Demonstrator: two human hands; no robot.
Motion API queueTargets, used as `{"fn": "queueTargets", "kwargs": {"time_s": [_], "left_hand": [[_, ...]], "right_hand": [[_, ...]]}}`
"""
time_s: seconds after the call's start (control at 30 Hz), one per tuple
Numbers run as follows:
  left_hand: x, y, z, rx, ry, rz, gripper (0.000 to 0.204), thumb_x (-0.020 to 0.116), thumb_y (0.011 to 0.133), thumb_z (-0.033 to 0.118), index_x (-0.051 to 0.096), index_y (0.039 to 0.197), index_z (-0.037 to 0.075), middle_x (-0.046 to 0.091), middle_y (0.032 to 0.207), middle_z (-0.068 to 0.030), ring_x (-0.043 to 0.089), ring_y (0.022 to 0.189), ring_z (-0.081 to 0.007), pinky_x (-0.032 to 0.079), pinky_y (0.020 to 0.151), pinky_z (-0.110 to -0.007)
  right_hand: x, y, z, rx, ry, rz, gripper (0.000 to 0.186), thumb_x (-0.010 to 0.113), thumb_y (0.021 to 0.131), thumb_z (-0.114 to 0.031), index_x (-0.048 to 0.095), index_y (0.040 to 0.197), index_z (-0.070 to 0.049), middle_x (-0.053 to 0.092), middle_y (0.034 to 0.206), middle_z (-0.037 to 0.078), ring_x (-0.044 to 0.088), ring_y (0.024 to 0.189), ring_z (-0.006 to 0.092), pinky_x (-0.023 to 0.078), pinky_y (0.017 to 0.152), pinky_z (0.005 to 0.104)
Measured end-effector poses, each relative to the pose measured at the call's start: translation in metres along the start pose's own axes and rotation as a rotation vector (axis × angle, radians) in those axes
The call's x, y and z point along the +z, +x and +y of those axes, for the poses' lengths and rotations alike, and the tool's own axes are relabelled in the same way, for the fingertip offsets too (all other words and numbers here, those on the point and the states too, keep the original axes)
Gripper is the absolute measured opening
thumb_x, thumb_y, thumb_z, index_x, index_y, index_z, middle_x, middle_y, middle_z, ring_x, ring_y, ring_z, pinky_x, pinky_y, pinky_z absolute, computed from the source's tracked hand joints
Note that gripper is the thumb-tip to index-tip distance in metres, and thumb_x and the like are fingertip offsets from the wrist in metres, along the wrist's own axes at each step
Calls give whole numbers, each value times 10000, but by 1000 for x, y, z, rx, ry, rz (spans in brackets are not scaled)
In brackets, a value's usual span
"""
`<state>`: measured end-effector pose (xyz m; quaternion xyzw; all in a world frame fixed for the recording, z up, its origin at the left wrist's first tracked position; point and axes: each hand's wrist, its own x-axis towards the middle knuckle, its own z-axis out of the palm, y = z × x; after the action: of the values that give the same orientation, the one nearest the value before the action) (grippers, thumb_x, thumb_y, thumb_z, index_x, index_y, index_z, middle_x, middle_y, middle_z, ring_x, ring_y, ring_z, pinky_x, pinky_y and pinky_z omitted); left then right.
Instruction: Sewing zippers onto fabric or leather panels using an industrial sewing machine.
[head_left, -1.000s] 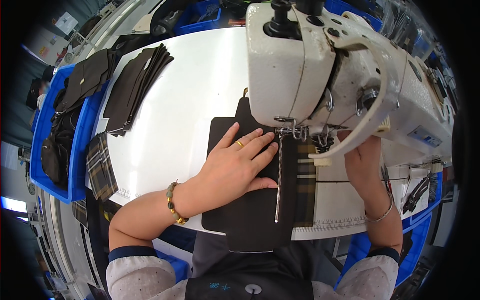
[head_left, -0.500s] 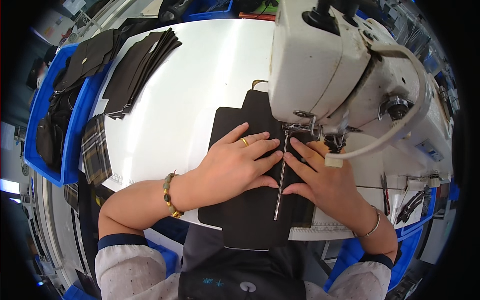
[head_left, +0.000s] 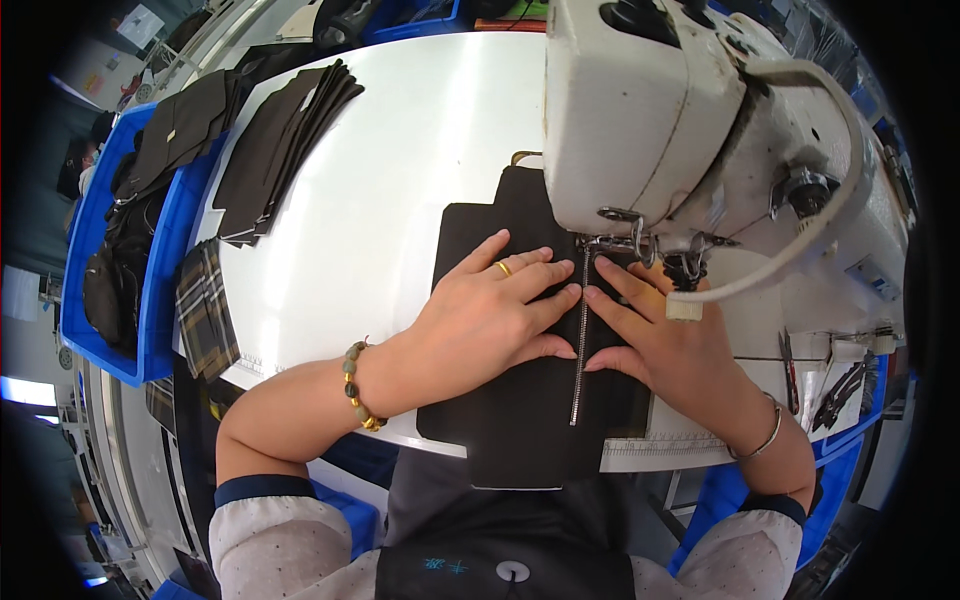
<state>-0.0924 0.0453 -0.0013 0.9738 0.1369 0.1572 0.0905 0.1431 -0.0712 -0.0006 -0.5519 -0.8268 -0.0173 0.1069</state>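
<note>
From the head camera, the right hand (head_left: 668, 345) has come off the sewing machine (head_left: 690, 130) and now lies flat beside the left hand (head_left: 490, 315), both open with fingers spread, pressing the black fabric panel (head_left: 520, 420) either side of its zipper (head_left: 581, 340), so the piece looks steadied under the needle for stitching. The white surface (head_left: 400, 180) also carries a stack of dark pieces (head_left: 280, 150), with blue bins (head_left: 150, 300) along its left edge.

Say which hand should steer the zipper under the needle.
Probably right. The right hand lies nearest the presser foot, fingertips beside the zipper. The left hand lies flat, pinning the fabric.
</note>
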Motion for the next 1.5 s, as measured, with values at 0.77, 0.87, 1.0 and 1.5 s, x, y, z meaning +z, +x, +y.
{"fn": "queueTargets", "kwargs": {"time_s": [0.77,0.87,1.0,1.5], "left_hand": [[-5,5,-2,-20,3,29,600,775,813,467,718,1263,74,692,1320,-100,635,1225,-302,459,1087,-433],[-6,1,-3,-13,3,14,673,773,800,506,695,1298,60,671,1340,-111,625,1247,-303,444,1108,-460],[-9,-16,22,-9,10,-76,760,767,793,541,643,1363,54,618,1383,-108,601,1293,-300,414,1137,-524],[-10,1,3,-16,21,-85,725,793,737,526,701,1292,69,634,1394,-71,612,1255,-265,385,1164,-508]], "right_hand": [[5,14,1,12,-132,218,663,786,736,-559,733,1233,-124,508,704,11,522,722,218,436,826,390],[-4,14,-8,5,-149,187,695,799,717,-557,721,1218,-82,553,775,31,536,750,227,430,812,386],[-19,-6,-26,-64,-24,85,779,816,686,-538,684,1258,-26,644,1153,132,597,983,279,465,934,438],[-1,1,-19,-5,48,71,824,828,678,-532,672,1314,-33,653,1330,154,604,1121,306,442,1093,504]]}}
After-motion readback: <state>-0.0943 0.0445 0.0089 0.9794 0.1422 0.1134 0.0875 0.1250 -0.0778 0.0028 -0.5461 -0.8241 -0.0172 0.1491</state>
